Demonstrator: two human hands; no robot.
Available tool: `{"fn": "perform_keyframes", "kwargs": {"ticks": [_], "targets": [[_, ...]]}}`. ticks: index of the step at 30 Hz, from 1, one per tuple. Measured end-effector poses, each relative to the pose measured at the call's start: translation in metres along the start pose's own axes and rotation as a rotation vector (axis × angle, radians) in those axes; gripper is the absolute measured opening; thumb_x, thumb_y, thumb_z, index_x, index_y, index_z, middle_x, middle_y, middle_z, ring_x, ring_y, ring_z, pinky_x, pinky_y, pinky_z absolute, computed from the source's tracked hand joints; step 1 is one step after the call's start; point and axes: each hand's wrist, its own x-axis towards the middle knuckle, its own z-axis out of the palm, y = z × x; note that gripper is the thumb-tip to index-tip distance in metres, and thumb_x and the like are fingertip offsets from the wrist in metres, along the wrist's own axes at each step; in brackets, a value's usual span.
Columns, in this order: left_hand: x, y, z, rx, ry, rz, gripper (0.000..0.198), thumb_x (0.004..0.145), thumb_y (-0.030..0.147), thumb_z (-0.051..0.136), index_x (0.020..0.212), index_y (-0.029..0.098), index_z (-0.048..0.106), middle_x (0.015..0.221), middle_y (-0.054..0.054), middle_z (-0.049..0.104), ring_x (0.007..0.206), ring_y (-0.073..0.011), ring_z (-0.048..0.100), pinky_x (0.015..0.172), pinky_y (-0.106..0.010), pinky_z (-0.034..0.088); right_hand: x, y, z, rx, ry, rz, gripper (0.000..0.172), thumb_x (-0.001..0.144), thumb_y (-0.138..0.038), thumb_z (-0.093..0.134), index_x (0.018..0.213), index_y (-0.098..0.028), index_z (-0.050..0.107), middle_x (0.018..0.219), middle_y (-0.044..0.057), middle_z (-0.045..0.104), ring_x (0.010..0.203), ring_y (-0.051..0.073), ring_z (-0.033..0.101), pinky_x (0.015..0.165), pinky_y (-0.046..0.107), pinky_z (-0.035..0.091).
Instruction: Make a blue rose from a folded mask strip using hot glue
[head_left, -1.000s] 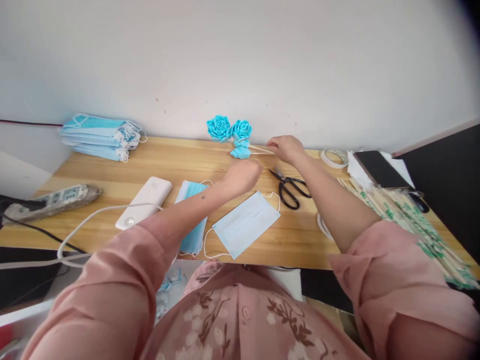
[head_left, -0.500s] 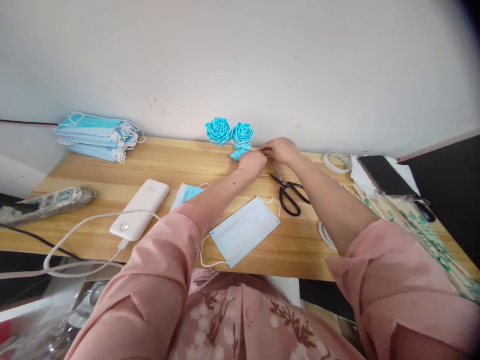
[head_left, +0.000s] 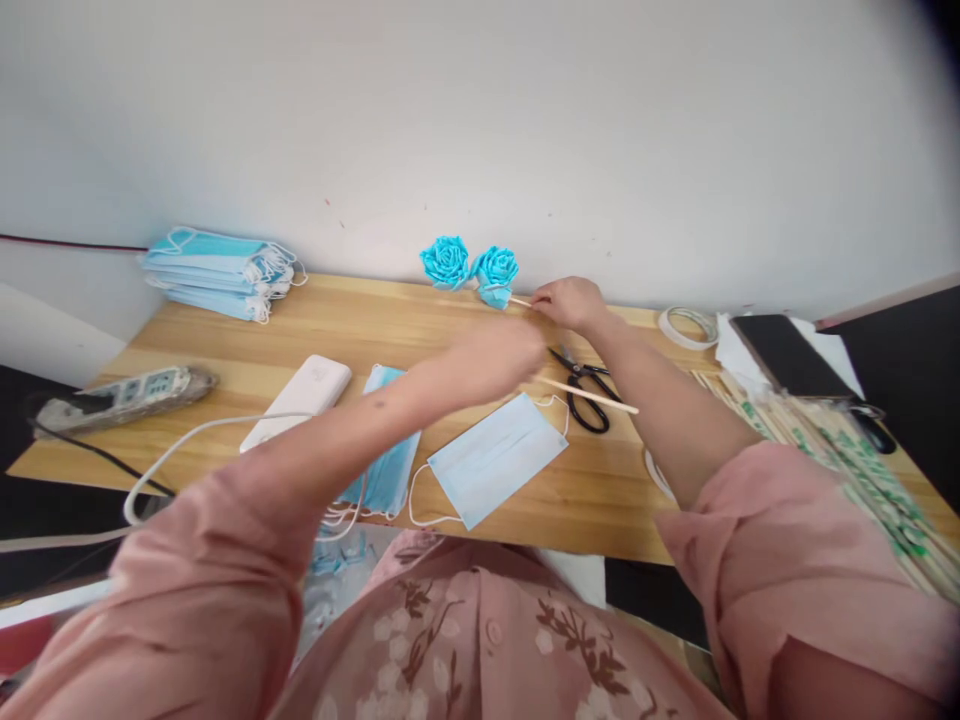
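Note:
My left hand (head_left: 502, 355), blurred by motion, is closed around a thin wooden stick (head_left: 600, 396) that looks like a chopstick and points to the right over the scissors. Whether anything else is inside that fist is hidden. Further back, my right hand (head_left: 568, 303) pinches the stem (head_left: 520, 302) of a blue rose (head_left: 496, 272) made of folded material. A second blue rose (head_left: 445, 262) sits just left of it by the wall. Black-handled scissors (head_left: 588, 400) lie partly open below my right hand. Nearer me is a pale blue face mask (head_left: 496, 460).
Stacked face masks (head_left: 217, 270) stand at the back left. More masks (head_left: 394, 470), a white power bank (head_left: 319, 385) and a power strip (head_left: 142, 395) lie at left. At right are a tape roll (head_left: 688, 328), a phone (head_left: 787, 355) and wrapped chopsticks (head_left: 832, 460).
My left hand has drawn toward me, away from my right hand, and a stick now shows in it. The small blue piece beside it has gone from sight. My right hand stays nearly in place.

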Motion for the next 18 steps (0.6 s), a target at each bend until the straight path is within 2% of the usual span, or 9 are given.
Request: {"fn": "perform_keyframes", "kwargs": {"ticks": [1,2,3,5,7,9,11,15,18], "targets": [[-0.014,0.001,-0.029,0.069,-0.219,0.061,0.037,0.073,-0.003,0.069,0.046,0.016,0.052,0.06,-0.003,0.058,0.079,-0.0247,0.066,0.086,-0.036,0.05,-0.001,0.0,0.0,0.001,0.004,-0.003,0.033,0.094,-0.036,0.052,0.111,-0.031,0.08,0.118,0.002,0.079,0.103,0.024,0.069,0.072,0.033,0.043],[-0.026,-0.002,-0.058,0.101,-0.332,0.088,0.03,0.077,0.0,0.069,0.054,0.017,0.061,0.065,-0.002,0.062,0.077,-0.0225,0.065,0.083,-0.035,0.05,-0.001,0.0,0.0,0.002,0.009,-0.003,0.034,0.094,-0.036,0.052,0.112,-0.031,0.08,0.118,0.002,0.079,0.103,0.024,0.069,0.073,0.033,0.043],[-0.036,-0.009,-0.086,0.067,-0.298,0.055,0.023,0.081,0.005,0.069,0.062,0.017,0.067,0.068,-0.001,0.064,0.074,-0.02,0.065,0.08,-0.033,0.05,-0.001,0.0,0.0,0.003,0.014,-0.002,0.034,0.094,-0.035,0.052,0.113,-0.031,0.08,0.118,0.002,0.079,0.103,0.025,0.069,0.073,0.033,0.043],[-0.048,-0.035,-0.128,-0.116,0.04,-0.082,0.013,0.089,0.012,0.065,0.077,0.011,0.072,0.071,0.0,0.063,0.072,-0.015,0.066,0.08,-0.031,0.05,-0.001,-0.001,0.0,0.004,0.019,0.004,0.034,0.094,-0.036,0.052,0.113,-0.031,0.08,0.118,0.003,0.079,0.103,0.024,0.069,0.073,0.033,0.043],[-0.047,-0.071,-0.144,-0.29,0.393,-0.213,0.017,0.095,0.016,0.06,0.087,0.003,0.068,0.074,-0.001,0.063,0.071,-0.0092,0.065,0.085,-0.035,0.051,-0.001,-0.002,0.0,0.004,0.017,0.013,0.033,0.094,-0.036,0.053,0.111,-0.033,0.08,0.117,0.002,0.079,0.1,0.024,0.069,0.072,0.032,0.043],[-0.036,-0.108,-0.136,-0.404,0.544,-0.4,0.018,0.096,0.014,0.061,0.081,0.004,0.063,0.072,-0.003,0.063,0.073,-0.0091,0.065,0.085,-0.033,0.052,0.0,-0.002,0.0,0.002,0.011,0.023,0.032,0.093,-0.036,0.054,0.11,-0.033,0.081,0.114,0.003,0.079,0.098,0.024,0.07,0.071,0.032,0.043],[-0.017,-0.138,-0.113,-0.5,0.571,-0.58,0.02,0.093,0.009,0.062,0.073,0.009,0.06,0.067,-0.004,0.062,0.075,-0.0139,0.067,0.08,-0.03,0.056,0.0,-0.003,-0.001,0.0,0.009,0.028,0.032,0.093,-0.036,0.055,0.111,-0.032,0.081,0.113,0.004,0.08,0.098,0.025,0.07,0.071,0.033,0.044],[0.021,-0.172,-0.068,-0.703,0.642,-0.717,0.019,0.09,0.006,0.061,0.074,0.016,0.058,0.064,-0.004,0.061,0.076,-0.0172,0.069,0.075,-0.028,0.058,-0.001,-0.004,-0.001,-0.002,0.004,0.036,0.032,0.093,-0.036,0.055,0.112,-0.032,0.08,0.116,0.003,0.079,0.099,0.025,0.07,0.072,0.033,0.044],[0.04,-0.19,-0.057,-0.743,0.68,-0.757,0.017,0.095,0.007,0.054,0.081,0.017,0.057,0.065,-0.004,0.06,0.074,-0.0165,0.067,0.075,-0.029,0.058,-0.002,-0.003,0.0,-0.002,-0.004,0.04,0.031,0.094,-0.037,0.054,0.112,-0.032,0.08,0.117,0.003,0.079,0.1,0.025,0.07,0.072,0.033,0.044]]}}
